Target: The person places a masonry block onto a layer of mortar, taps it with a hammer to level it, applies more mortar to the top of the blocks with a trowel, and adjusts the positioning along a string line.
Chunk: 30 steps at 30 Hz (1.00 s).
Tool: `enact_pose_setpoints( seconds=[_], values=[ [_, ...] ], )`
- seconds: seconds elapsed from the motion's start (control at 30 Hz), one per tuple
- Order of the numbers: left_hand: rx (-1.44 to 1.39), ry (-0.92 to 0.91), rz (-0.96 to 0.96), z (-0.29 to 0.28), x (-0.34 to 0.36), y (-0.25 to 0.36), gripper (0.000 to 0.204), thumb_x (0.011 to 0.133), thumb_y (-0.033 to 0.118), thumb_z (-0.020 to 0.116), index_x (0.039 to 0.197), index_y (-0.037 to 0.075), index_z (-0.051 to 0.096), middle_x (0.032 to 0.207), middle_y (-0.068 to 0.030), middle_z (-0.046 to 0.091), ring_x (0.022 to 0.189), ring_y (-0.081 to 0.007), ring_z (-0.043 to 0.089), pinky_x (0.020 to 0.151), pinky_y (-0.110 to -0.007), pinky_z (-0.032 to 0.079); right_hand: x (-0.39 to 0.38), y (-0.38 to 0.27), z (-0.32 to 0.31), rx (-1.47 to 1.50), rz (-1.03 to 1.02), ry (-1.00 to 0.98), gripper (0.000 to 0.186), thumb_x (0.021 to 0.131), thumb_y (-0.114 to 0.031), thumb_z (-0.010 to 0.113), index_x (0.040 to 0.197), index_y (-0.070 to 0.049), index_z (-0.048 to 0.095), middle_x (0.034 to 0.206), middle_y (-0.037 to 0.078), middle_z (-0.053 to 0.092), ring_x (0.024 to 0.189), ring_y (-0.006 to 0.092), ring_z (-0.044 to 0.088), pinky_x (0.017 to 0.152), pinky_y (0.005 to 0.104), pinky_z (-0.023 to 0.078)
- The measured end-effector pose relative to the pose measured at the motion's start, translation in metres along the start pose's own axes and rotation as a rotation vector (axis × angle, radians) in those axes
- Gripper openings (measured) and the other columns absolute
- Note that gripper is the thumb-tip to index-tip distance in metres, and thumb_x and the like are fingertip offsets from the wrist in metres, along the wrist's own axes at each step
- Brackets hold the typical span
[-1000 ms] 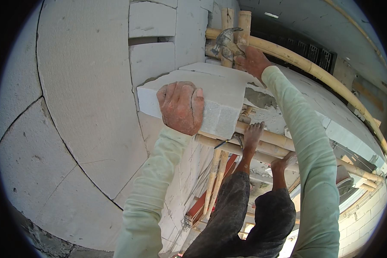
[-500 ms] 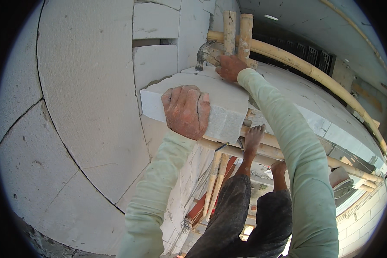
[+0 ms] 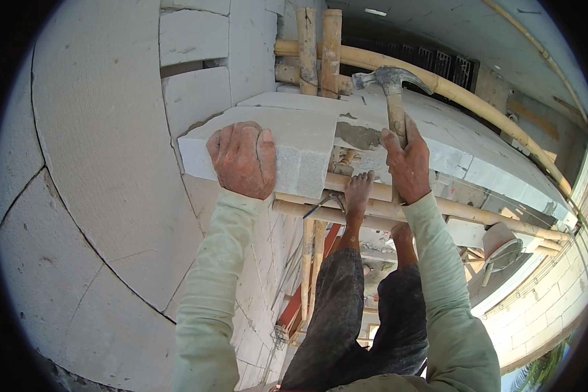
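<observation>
My left hand (image 3: 243,160) is closed over the near edge of a pale lightweight block (image 3: 300,134), its fingers on the top face. The block butts against the wall on my left. In my right hand (image 3: 408,163) I grip a claw hammer (image 3: 396,114) by its wooden handle. Its metal head points up, above and to the right of the block, touching nothing that I can see. Grey mortar (image 3: 359,136) shows on the side of the blockwork beside the block.
Bamboo poles (image 3: 398,208) run across below the block, with my bare feet on them. Another long pole (image 3: 457,91) curves along the far side, tied to two upright poles (image 3: 331,52). A bucket (image 3: 501,243) hangs at the right. The block wall (image 3: 104,130) rises on the left.
My right hand has drawn back toward me and to the right, lifting the hammer off the blockwork until its head points up. My left hand stays on the block. The view has shifted.
</observation>
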<state>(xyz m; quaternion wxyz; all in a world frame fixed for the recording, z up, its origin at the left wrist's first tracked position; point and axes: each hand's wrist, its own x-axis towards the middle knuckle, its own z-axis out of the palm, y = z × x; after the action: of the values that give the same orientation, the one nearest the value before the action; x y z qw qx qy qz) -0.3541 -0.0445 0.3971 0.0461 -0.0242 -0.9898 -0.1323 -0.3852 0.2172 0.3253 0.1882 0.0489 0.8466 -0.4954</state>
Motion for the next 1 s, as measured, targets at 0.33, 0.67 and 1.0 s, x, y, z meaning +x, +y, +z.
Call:
enact_pose_setpoints(
  seconds=[0.33, 0.67, 1.0],
  values=[
    [0.016, -0.001, 0.000, 0.002, 0.003, 0.006, 0.015, 0.091, 0.014, 0.047, 0.084, 0.005, 0.057, 0.088, -0.0074, 0.064, 0.084, -0.0274, 0.056, 0.087, -0.041, 0.037, -0.111, -0.010, 0.037, 0.575, 0.557, 0.260, 0.039, 0.092, -0.017, 0.058, 0.122, 0.005, 0.048, 0.078, 0.006, 0.059, 0.060, 0.0113, 0.052, 0.053, 0.0265, 0.044],
    [0.048, 0.002, -0.002, -0.001, 0.003, 0.003, 0.016, 0.090, 0.014, 0.047, 0.084, 0.005, 0.058, 0.089, -0.0084, 0.065, 0.085, -0.0272, 0.057, 0.086, -0.041, 0.037, -0.120, 0.025, 0.071, 0.482, 0.455, 0.122, 0.039, 0.093, -0.020, 0.056, 0.123, 0.003, 0.045, 0.085, 0.004, 0.052, 0.055, 0.0066, 0.043, 0.046, 0.0234, 0.038],
    [0.015, -0.014, -0.005, 0.000, 0.002, 0.002, 0.011, 0.088, 0.015, 0.051, 0.084, 0.005, 0.056, 0.089, -0.0078, 0.062, 0.086, -0.0275, 0.055, 0.088, -0.042, 0.035, -0.103, 0.027, 0.069, 0.242, 0.336, 0.042, 0.035, 0.092, -0.013, 0.055, 0.122, 0.003, 0.047, 0.079, 0.004, 0.057, 0.061, 0.0111, 0.052, 0.053, 0.0246, 0.043]
  ],
)
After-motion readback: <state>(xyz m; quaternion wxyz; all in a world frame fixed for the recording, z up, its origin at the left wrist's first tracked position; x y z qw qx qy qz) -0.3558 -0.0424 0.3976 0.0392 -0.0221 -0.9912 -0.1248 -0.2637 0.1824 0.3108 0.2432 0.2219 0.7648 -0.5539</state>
